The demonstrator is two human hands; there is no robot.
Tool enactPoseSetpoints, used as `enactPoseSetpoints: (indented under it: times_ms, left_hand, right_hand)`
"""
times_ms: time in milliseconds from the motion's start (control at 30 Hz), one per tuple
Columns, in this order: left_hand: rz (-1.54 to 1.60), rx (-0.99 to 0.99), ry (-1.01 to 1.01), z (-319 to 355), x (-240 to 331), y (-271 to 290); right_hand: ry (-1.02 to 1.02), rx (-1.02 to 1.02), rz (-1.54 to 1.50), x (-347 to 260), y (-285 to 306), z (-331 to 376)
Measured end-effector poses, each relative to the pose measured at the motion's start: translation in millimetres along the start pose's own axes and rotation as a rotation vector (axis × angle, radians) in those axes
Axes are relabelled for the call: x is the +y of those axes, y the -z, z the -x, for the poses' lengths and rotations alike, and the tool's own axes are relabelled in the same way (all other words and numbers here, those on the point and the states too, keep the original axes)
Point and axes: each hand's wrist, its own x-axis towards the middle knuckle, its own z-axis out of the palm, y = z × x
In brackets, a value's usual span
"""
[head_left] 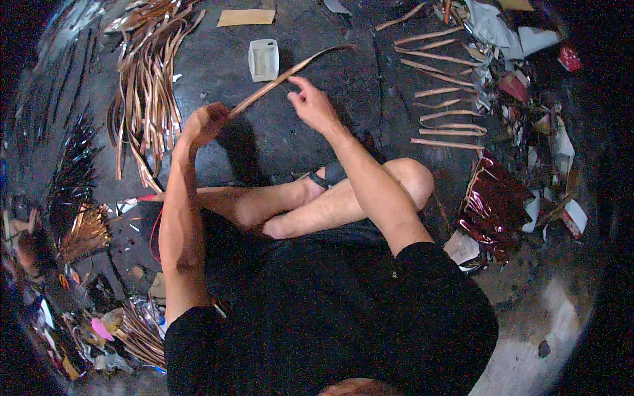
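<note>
My left hand [210, 123] is closed around the lower end of a long, flat, tan-brown strip [261, 92]. The strip slants up and away to the right, and its thin far end bends over. Close to the strip's middle is my right hand [313, 105], its thumb and forefinger apart. Its forefinger tip lies right beside the strip; whether it touches cannot be made out. Beyond the strip, a small white rectangular tub [264, 60] sits on the dark floor. A thick bundle of similar brown strips [148, 86] lies to the left of my left hand.
Several folded brown strips [449, 114] lie in a row at the right. Beside them are scattered paper scraps [492, 30] and a shiny dark-red sheet [495, 201]. A tan card piece [246, 18] lies at the far side. More thin strips [142, 333] and litter are at lower left.
</note>
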Motion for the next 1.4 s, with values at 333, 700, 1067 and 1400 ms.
enactPoseSetpoints:
  times_ms: [333, 700, 1067, 1400]
  left_hand:
    - [0.135, 0.139, 0.343, 18.9, -75.2, 5.0]
    - [-0.391, -0.032, 0.156, 1.6, -13.0, 5.0]
    - [-0.097, 0.064, 0.013, 1.5, 10.2, -16.1]
    - [-0.368, 0.098, 0.117, 4.6, 9.3, -18.2]
  right_hand:
    - [0.152, -0.323, 0.429, -20.4, -78.5, 10.6]
    - [0.295, -0.710, 0.465, -83.6, -111.8, 38.5]
    - [0.101, -0.393, 0.314, -27.7, 83.1, 52.3]
    - [0.238, -0.278, 0.108, 2.8, -33.7, 17.0]
